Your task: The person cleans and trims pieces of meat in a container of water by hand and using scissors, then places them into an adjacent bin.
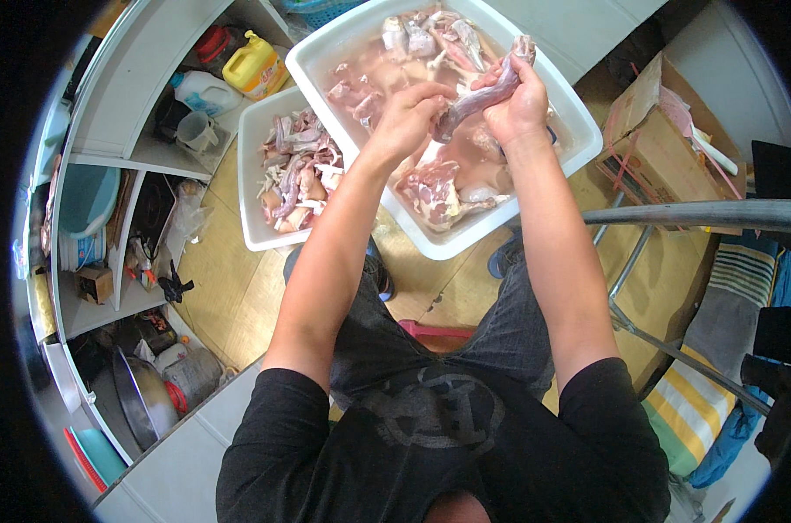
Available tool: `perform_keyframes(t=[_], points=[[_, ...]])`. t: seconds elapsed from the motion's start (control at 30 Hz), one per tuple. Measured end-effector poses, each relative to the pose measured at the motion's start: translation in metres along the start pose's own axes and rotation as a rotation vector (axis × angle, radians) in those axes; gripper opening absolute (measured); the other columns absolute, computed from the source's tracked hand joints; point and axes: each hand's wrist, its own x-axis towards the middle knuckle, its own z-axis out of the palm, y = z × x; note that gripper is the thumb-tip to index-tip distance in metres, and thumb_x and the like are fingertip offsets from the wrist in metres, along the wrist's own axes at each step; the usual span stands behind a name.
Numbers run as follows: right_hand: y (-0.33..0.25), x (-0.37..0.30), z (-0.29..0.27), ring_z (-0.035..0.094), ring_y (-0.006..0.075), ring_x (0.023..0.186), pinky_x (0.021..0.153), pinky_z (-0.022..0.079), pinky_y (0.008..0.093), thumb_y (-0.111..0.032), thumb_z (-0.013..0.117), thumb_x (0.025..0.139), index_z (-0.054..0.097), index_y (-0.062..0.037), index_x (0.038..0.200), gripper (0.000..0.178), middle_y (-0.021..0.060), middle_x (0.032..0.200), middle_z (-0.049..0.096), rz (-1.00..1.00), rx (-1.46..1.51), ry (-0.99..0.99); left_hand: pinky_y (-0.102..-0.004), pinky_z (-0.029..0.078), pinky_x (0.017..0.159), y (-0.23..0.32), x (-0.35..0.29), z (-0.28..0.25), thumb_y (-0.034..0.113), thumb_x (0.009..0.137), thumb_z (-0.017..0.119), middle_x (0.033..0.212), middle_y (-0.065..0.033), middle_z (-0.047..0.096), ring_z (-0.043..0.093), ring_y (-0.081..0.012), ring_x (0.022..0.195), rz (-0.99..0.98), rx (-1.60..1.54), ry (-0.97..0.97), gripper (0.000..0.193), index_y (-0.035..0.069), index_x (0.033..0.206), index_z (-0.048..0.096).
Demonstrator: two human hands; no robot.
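Above a large white tub point(443, 247) of pinkish water, I hold a long raw poultry neck point(480, 99), pale purple and slanting up to the right. My right hand point(519, 112) is wrapped round its upper part. At its lower left end, the fingers of my left hand point(406, 120) are closed on it, their tips partly hidden. Raw meat pieces point(430, 187) and bony poultry parts point(422, 37) lie in the water. On the left stands a smaller white tub point(249, 174) heaped with cut poultry pieces point(301, 170).
Shelves on the left hold a yellow jug point(255, 66), a white bottle point(205, 93), a clear measuring jug point(197, 132) and a metal pan point(145, 397). At right are a cardboard box point(635, 139), a metal rail point(701, 215) and striped cloth point(692, 401). A red stool edge point(435, 330) shows between my legs.
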Motion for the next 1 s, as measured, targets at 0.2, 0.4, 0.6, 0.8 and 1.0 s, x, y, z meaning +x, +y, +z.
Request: perform_keyframes(t=[0.2, 0.4, 0.6, 0.8, 1.0], points=[[0.008, -0.004, 0.006, 0.051, 0.0207, 0.066, 0.075, 0.049, 0.0458, -0.018, 0.050, 0.097, 0.049, -0.0056, 0.090, 0.015, 0.0068, 0.076, 0.050, -0.008, 0.000, 0.126, -0.0329, 0.050, 0.068, -0.019, -0.002, 0.014, 0.015, 0.085, 0.075, 0.083, -0.0110, 0.064, 0.062, -0.0186, 0.074, 0.235, 0.262, 0.136, 0.022, 0.000, 0.100, 0.067], [0.006, -0.003, 0.005, 0.053, 0.0229, 0.065, 0.072, 0.050, 0.0479, -0.018, 0.049, 0.097, 0.049, -0.0057, 0.088, 0.015, 0.0071, 0.074, 0.051, -0.053, -0.012, 0.151, -0.0284, 0.051, 0.060, -0.017, 0.000, 0.012, 0.005, 0.090, 0.068, 0.077, -0.0072, 0.066, 0.063, -0.0116, 0.067, 0.341, 0.416, 0.185, 0.008, -0.001, 0.091, 0.063], [0.011, -0.010, 0.012, 0.054, 0.0223, 0.064, 0.066, 0.051, 0.0447, -0.018, 0.052, 0.096, 0.049, -0.0049, 0.089, 0.015, 0.0077, 0.074, 0.053, -0.131, -0.132, 0.123, -0.0357, 0.050, 0.064, -0.011, -0.001, 0.019, 0.006, 0.089, 0.066, 0.076, -0.0142, 0.065, 0.066, -0.0241, 0.070, 0.399, 0.562, 0.286, 0.012, -0.001, 0.084, 0.059], [0.023, -0.019, 0.024, 0.055, 0.0215, 0.059, 0.057, 0.050, 0.0383, -0.017, 0.055, 0.093, 0.049, -0.0021, 0.094, 0.016, 0.0102, 0.072, 0.055, -0.289, -0.311, 0.094, -0.0457, 0.049, 0.069, -0.021, 0.009, 0.023, 0.008, 0.088, 0.065, 0.081, -0.0212, 0.065, 0.065, -0.0401, 0.078, 0.361, 0.621, 0.523, 0.010, 0.000, 0.085, 0.058], [0.016, -0.012, 0.017, 0.050, 0.0194, 0.053, 0.054, 0.047, 0.0380, -0.015, 0.054, 0.089, 0.048, -0.0035, 0.089, 0.013, 0.0093, 0.068, 0.051, -0.285, -0.131, 0.046, -0.0502, 0.048, 0.074, -0.023, 0.006, 0.022, 0.008, 0.087, 0.063, 0.089, -0.0246, 0.064, 0.063, -0.0446, 0.086, 0.289, 0.678, 0.374, 0.010, -0.001, 0.091, 0.058]])
